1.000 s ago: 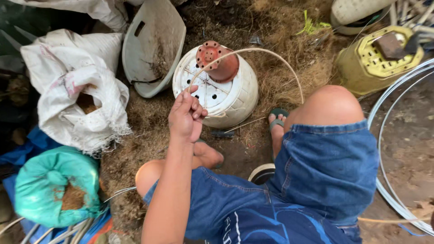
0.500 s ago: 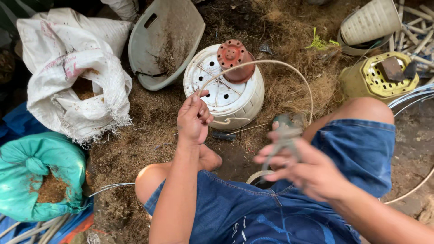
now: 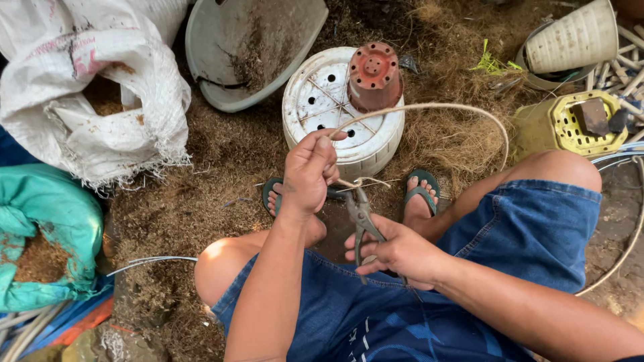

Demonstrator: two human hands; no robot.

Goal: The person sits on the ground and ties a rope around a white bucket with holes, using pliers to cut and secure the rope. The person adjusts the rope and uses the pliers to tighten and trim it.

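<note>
We've got our left hand (image 3: pixel 310 171) closed in a fist around a loop of pale cane (image 3: pixel 429 107), pinching it where the two ends cross. The loop arcs out over the upturned white pot (image 3: pixel 322 100) and comes back round by our right knee. Our right hand (image 3: pixel 396 253) is wrapped around the handles of a pair of grey pliers (image 3: pixel 361 213), whose tip sits right at the crossing, just below the left fist. A small reddish pot (image 3: pixel 373 75) stands upside down on the white one. Coconut fibre (image 3: pixel 221 174) covers the ground, with a white sack (image 3: pixel 100 87) and a teal bag (image 3: pixel 40 228) off to our left.
</note>
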